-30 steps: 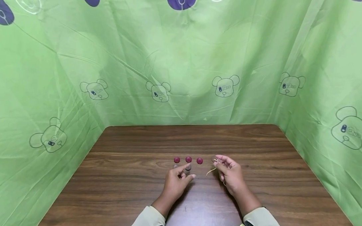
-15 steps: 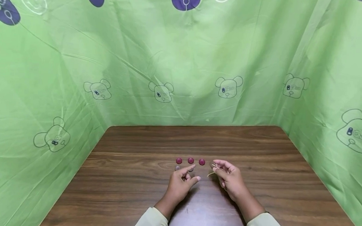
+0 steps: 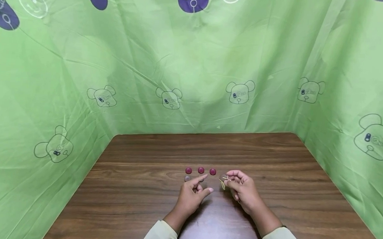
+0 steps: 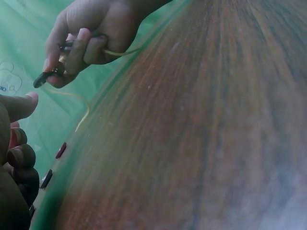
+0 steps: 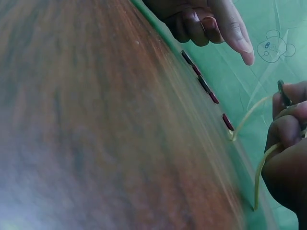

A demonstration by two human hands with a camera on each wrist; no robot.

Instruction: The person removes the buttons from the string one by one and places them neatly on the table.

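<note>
My right hand (image 3: pixel 244 191) pinches a dark round button (image 3: pixel 223 177) between thumb and fingertips, above the table. From the same fingers hangs a thin yellow cord (image 3: pixel 223 185), its end loose. Another dark piece (image 4: pixel 67 46) shows between the right hand's curled fingers in the left wrist view. My left hand (image 3: pixel 190 198) hovers beside it, index finger and thumb apart, with nothing seen between them. Beyond the left fingers lie three dark red buttons (image 3: pixel 201 170) in a row. A grey button (image 3: pixel 187 178) sits in front of them; a second one is partly hidden behind the left index finger.
The brown wood-grain table (image 3: pixel 138 202) stretches out on all sides of the hands. Green curtains (image 3: pixel 193 70) printed with bear heads hang close along its back and both sides.
The right hand has drawn a little toward the left hand with the button. The loose cord end has swung and now hangs in a bend. The left hand has moved slightly to the right.
</note>
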